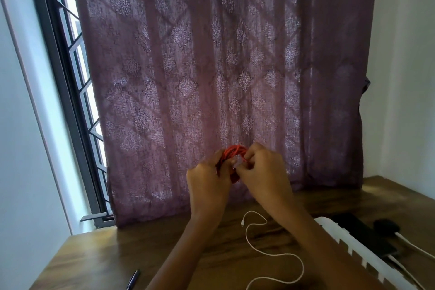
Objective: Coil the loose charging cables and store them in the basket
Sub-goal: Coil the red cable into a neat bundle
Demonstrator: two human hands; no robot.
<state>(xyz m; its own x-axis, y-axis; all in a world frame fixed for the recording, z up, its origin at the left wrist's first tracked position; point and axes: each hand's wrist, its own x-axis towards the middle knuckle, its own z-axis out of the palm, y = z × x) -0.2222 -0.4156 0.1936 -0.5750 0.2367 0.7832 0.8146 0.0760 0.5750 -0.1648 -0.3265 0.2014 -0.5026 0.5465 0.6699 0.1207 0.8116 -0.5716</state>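
L hand point(207, 182), R hand point(262, 172) — hold round red coil point(233, 150).

The person's body in view consists of two forearms and two hands.

- Left hand point(207, 180) and left forearm point(188, 242): bare from the lower frame edge to the fingertips.
- Right hand point(261, 172) and right forearm point(306, 231): likewise bare along the whole visible length.
- Knuckle ridges are visible on both hands.
- One short, pale fingernail point(233, 161) shows between the hands; its owner cannot be told.

Loose cable point(282, 254) on the table point(106, 254) — basket point(348, 240) at its right.
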